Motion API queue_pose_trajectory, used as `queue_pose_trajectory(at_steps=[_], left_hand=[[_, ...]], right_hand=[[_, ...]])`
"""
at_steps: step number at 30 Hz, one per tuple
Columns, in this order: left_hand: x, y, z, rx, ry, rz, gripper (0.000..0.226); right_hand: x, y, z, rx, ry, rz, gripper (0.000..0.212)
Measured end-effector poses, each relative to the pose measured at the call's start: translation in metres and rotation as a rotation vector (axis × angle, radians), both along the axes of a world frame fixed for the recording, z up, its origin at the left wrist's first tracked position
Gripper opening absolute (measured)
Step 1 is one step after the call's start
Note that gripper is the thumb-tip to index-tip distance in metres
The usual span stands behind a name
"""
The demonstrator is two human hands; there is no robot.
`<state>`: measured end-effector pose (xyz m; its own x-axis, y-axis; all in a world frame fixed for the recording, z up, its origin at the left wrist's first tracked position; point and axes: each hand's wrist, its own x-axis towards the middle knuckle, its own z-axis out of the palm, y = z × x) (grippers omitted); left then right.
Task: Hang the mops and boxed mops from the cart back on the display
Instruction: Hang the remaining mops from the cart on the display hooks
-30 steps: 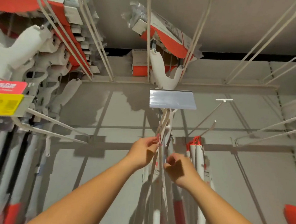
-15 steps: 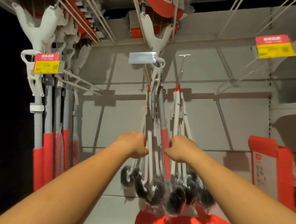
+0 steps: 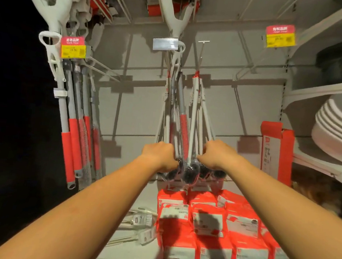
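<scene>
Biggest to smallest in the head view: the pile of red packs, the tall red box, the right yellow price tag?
1. Pile of red-and-white packs
2. Tall red-and-white cardboard box
3. Yellow-and-red price tag at upper right
True sizes unsure.

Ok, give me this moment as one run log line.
phase: rehang | left hand: grips white-handled mops with black heads | right hand: grips same bunch | below: red packets on shelf
</scene>
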<state>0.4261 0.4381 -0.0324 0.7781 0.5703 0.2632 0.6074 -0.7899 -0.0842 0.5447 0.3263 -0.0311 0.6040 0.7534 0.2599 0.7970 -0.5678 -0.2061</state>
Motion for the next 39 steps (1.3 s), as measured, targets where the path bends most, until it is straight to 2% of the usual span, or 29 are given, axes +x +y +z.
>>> queue_pose_trajectory(at_steps=[4,7,10,14,17,21,23,28,34,39], left_hand=[[-0.036,-0.019,-0.002,-0.005,0.000,-0.050,0.020],[-0.068,-0.039,-0.009,-0.009,0.021,-0.111,0.022],[-0.091,-0.064,-0.024,0.004,0.053,-0.180,0.026],[-0.103,-0.114,-0.058,-0.021,0.113,-0.317,0.032],[-0.101,-0.167,-0.084,-0.032,0.143,-0.454,0.031],[-0.088,-0.247,-0.110,-0.070,0.158,-0.635,0.037],[-0.082,-0.291,-0.125,-0.089,0.197,-0.736,0.038],[-0.069,-0.406,-0.152,-0.162,0.254,-0.953,0.027],[-0.067,-0.546,-0.172,-0.166,0.275,-1.129,0.029],[-0.069,-0.666,-0.193,-0.201,0.272,-1.194,0.037]], right_hand=[[-0.042,-0.020,-0.006,0.009,-0.015,-0.065,0.015],[-0.081,-0.040,-0.014,0.023,0.022,-0.103,0.020],[-0.120,-0.066,-0.034,0.041,0.038,-0.151,0.016],[-0.157,-0.123,-0.071,-0.020,0.046,-0.296,0.024],[-0.174,-0.184,-0.093,-0.071,0.069,-0.433,0.030],[-0.190,-0.278,-0.117,-0.139,0.124,-0.621,0.023],[-0.198,-0.327,-0.128,-0.176,0.160,-0.720,0.026],[-0.219,-0.447,-0.148,-0.200,0.163,-0.959,0.033],[-0.246,-0.584,-0.166,-0.227,0.211,-1.177,0.028],[-0.252,-0.697,-0.184,-0.232,0.244,-1.258,0.030]])
